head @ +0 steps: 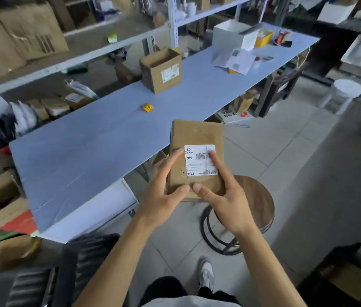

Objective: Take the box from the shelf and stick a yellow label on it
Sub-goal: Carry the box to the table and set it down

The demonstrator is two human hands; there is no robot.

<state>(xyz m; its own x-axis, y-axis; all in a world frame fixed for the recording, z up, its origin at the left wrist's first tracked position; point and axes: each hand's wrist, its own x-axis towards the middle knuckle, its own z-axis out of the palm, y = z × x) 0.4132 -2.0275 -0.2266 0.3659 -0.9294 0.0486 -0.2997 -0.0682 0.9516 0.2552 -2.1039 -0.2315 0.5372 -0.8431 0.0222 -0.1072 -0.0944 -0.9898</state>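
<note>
I hold a flat brown cardboard box (pixel 197 136) with a white shipping label on its top face, in front of me, just off the blue table's near edge. My left hand (pixel 164 187) grips its lower left side, fingers on top. My right hand (pixel 221 191) grips its lower right corner, with the index finger lying across the white label. A small stack of yellow labels (pixel 147 107) lies on the blue table (pixel 82 156), up and to the left of the box.
An open brown carton (pixel 161 70) stands on the table farther back. A white box (pixel 233 34) and loose papers (pixel 235 59) lie at the far end. Metal shelves (pixel 64 63) with cartons run along the left. A round wooden stool (pixel 257 200) stands under my hands.
</note>
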